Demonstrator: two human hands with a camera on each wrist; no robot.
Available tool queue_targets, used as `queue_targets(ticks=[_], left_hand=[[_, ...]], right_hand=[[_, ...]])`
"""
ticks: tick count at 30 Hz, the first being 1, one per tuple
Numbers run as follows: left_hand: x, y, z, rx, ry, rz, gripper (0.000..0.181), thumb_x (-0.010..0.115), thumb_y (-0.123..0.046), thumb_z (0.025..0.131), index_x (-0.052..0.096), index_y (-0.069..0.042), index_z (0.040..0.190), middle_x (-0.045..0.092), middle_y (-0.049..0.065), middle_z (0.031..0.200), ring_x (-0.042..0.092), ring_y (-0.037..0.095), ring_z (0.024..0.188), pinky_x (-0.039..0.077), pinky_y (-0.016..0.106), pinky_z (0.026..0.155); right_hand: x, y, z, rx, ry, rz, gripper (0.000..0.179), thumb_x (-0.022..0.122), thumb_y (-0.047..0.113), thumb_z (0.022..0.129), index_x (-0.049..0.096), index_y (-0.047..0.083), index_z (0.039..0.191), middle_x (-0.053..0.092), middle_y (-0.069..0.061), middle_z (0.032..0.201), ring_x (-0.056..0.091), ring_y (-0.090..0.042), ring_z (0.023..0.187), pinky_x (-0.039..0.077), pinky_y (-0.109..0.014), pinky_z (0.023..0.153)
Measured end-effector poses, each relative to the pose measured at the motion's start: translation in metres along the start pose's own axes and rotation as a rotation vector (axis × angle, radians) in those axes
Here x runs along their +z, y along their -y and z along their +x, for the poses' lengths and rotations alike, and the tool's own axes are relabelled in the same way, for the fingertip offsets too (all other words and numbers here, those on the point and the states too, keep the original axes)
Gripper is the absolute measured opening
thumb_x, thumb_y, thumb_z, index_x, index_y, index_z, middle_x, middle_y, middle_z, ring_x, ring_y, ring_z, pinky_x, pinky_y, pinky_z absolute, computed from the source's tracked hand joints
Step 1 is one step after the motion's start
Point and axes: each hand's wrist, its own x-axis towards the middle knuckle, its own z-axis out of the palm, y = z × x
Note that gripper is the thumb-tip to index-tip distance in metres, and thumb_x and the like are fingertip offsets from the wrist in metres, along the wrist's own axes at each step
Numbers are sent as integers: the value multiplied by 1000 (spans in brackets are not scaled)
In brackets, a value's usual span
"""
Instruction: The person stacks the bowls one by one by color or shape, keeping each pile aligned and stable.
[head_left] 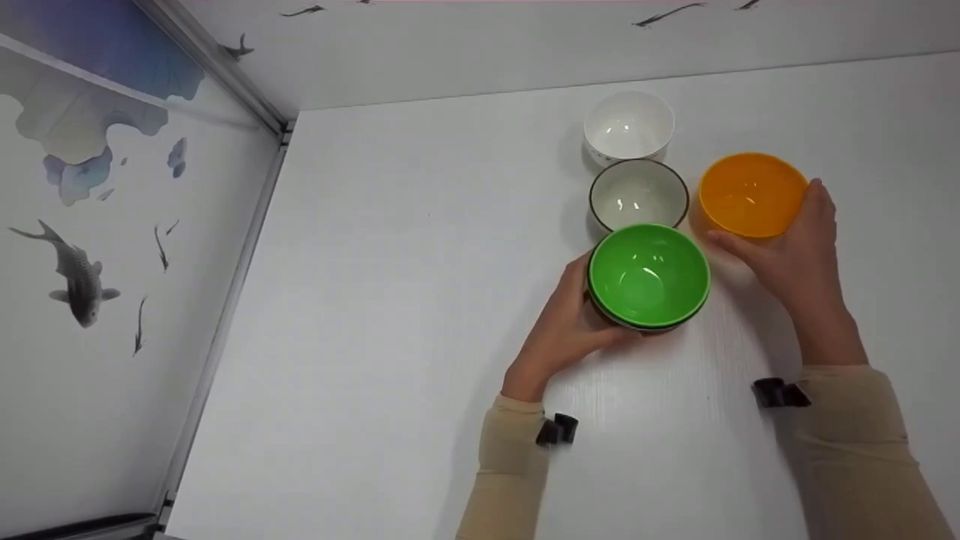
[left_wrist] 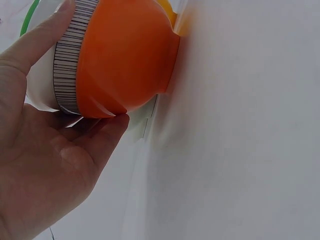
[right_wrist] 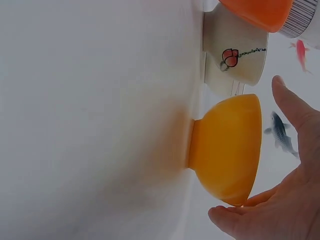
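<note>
My left hand [head_left: 566, 326] grips a stack of nested bowls from its left side. On top sits a green bowl [head_left: 649, 274]; below it the left wrist view shows a white wall, a black-striped band and an orange bowl [left_wrist: 125, 55] at the bottom. The orange foot is close to the tabletop; whether it touches, I cannot tell. My right hand [head_left: 799, 251] is spread around the right side of a yellow bowl [head_left: 750, 193] standing on the table. Its fingertips [right_wrist: 225, 217] touch the rim, while the thumb stands apart from the bowl in the right wrist view.
Beyond the stack stands a pale bowl with a dark rim [head_left: 637, 195], painted with a red motif on its side. A white bowl [head_left: 628, 127] is behind it, near the back wall. A fish-patterned panel [head_left: 82, 285] borders the white table [head_left: 375, 337] on the left.
</note>
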Motion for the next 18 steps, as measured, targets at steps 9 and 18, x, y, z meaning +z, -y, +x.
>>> queue_targets(ticks=[9, 18], left_hand=[[0, -1, 0, 9, -3, 14, 105, 89, -24, 75, 24, -16, 157, 37, 3, 156, 37, 10, 144, 31, 28, 121], [-1, 0, 0, 13, 1, 18, 104, 88, -24, 75, 24, -15, 157, 37, 4, 156, 37, 11, 144, 31, 28, 121]], right_hand=[[0, 2, 4, 131, 62, 21, 128, 80, 40, 82, -18, 4, 157, -6, -23, 165, 10, -45, 152, 13, -56, 126], [-1, 2, 6, 144, 53, -9, 119, 77, 38, 84, -10, 4, 158, 4, -27, 162, 19, -47, 147, 19, -57, 124]])
